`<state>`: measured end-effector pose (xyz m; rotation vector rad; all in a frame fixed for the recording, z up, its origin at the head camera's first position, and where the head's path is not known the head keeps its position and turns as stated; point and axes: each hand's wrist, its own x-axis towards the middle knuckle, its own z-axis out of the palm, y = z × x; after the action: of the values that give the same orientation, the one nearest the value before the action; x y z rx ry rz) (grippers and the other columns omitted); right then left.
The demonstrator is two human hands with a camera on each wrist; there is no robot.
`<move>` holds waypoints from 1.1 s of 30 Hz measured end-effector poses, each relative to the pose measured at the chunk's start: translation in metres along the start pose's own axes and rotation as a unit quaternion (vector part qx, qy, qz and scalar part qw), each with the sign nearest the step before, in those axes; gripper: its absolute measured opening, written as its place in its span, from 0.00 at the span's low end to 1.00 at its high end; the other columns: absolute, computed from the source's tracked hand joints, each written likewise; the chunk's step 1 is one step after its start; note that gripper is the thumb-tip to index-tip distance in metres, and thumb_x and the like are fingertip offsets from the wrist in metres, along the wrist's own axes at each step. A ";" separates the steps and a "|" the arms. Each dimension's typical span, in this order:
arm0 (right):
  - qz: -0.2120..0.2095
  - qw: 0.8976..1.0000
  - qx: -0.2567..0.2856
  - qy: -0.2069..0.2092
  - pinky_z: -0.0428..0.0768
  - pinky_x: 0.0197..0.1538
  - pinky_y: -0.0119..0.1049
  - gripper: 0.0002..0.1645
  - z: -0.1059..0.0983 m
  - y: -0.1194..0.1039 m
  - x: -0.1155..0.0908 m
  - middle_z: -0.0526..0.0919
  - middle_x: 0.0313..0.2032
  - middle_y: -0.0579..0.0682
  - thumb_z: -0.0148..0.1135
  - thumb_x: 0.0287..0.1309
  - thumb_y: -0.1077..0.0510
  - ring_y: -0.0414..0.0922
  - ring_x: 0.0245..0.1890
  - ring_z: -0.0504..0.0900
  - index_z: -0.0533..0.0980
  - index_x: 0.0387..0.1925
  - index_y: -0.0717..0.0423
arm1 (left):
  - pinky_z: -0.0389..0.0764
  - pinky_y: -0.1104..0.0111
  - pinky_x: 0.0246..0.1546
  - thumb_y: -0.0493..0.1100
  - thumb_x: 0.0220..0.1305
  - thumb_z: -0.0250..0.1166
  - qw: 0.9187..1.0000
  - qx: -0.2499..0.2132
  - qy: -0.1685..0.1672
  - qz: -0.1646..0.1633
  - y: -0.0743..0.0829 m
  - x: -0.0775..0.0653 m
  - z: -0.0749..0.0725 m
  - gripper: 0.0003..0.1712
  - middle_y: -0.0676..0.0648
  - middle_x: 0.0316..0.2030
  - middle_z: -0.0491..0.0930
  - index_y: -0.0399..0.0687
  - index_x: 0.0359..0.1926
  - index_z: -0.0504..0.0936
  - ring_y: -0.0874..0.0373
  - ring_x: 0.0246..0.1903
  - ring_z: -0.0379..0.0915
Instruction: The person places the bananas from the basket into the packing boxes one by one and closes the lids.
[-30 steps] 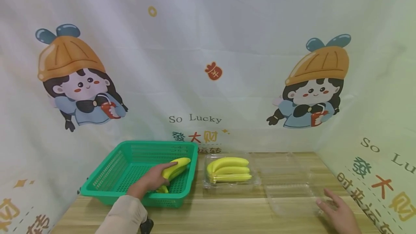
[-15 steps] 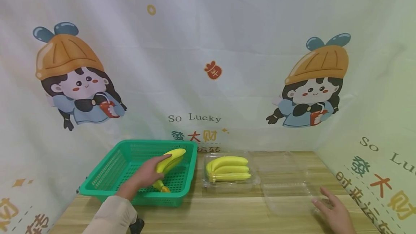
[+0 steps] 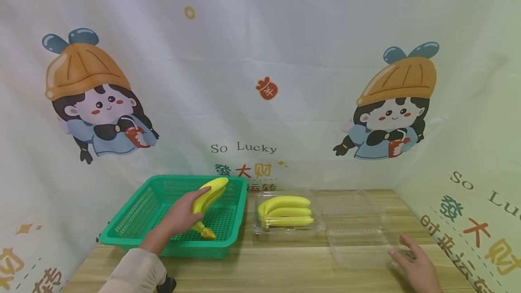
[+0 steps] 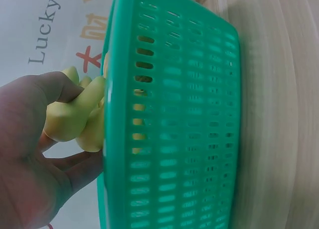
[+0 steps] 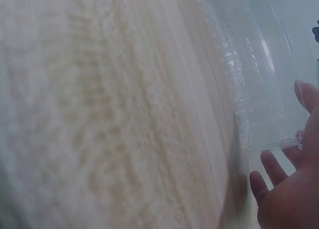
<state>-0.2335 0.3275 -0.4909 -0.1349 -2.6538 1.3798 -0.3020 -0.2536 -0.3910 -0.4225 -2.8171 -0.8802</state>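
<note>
My left hand point(image 3: 179, 216) grips a bunch of yellow bananas point(image 3: 209, 196) over the green basket point(image 3: 242, 207). The bunch is tilted, its brown-tipped end hanging low and the other end up near the back rim. From the left wrist, thumb and fingers show around the bananas point(image 4: 75, 114) beside the basket rim; part of the bunch is hidden behind it. My right hand point(image 3: 417, 263) is at the right end of a clear plastic container point(image 3: 358, 245), fingers spread and fairly straight. The right wrist view shows fingertips right at the edge of that container point(image 5: 269, 89).
Between basket and right-hand container stands another clear plastic box point(image 3: 256, 227) with a banana bunch point(image 3: 286, 211) in it. Behind the front container lies a further clear plastic part point(image 3: 346, 202). A printed cloth point(image 3: 305, 103) hangs behind the wooden table point(image 3: 285, 270).
My left hand has raised the bananas from the basket floor and drawn them left, tilting the bunch more upright. The right hand and front clear container have shifted slightly left.
</note>
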 end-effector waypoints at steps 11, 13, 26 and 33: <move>-0.027 0.999 -0.008 0.022 0.68 0.56 0.63 0.45 0.007 -0.002 -0.001 0.59 0.65 0.76 0.59 0.66 0.46 0.71 0.58 0.67 0.53 0.70 0.71 | 0.73 0.62 0.33 0.29 0.54 0.60 1.000 0.005 0.019 0.016 0.015 0.005 -0.002 0.43 0.38 0.62 0.68 0.53 0.72 0.63 0.50 0.41 0.69; -0.028 0.999 -0.009 0.023 0.67 0.56 0.64 0.45 0.008 -0.001 -0.001 0.59 0.65 0.76 0.59 0.66 0.46 0.71 0.58 0.67 0.53 0.70 0.70 | 0.73 0.62 0.32 0.29 0.54 0.60 1.000 0.004 0.021 0.022 0.019 0.006 -0.003 0.43 0.38 0.62 0.68 0.53 0.72 0.64 0.50 0.41 0.69; -0.022 0.999 0.000 0.033 0.66 0.57 0.64 0.45 0.015 -0.002 -0.005 0.60 0.65 0.75 0.60 0.65 0.46 0.72 0.59 0.66 0.54 0.70 0.69 | 0.73 0.64 0.28 0.29 0.56 0.59 0.997 0.016 0.054 0.052 0.033 0.008 0.002 0.43 0.37 0.64 0.66 0.59 0.72 0.64 0.48 0.40 0.70; -0.020 0.999 0.005 0.039 0.66 0.57 0.64 0.45 0.018 -0.004 -0.005 0.60 0.65 0.75 0.61 0.65 0.46 0.72 0.59 0.66 0.53 0.71 0.68 | 0.74 0.65 0.28 0.30 0.56 0.60 0.996 -0.005 0.071 0.058 0.051 0.009 0.004 0.43 0.39 0.66 0.65 0.59 0.72 0.64 0.48 0.41 0.70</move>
<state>-0.2316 0.3098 -0.4984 -0.1299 -2.5715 1.3472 -0.2951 -0.2085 -0.3651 -0.4981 -2.6317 -0.8655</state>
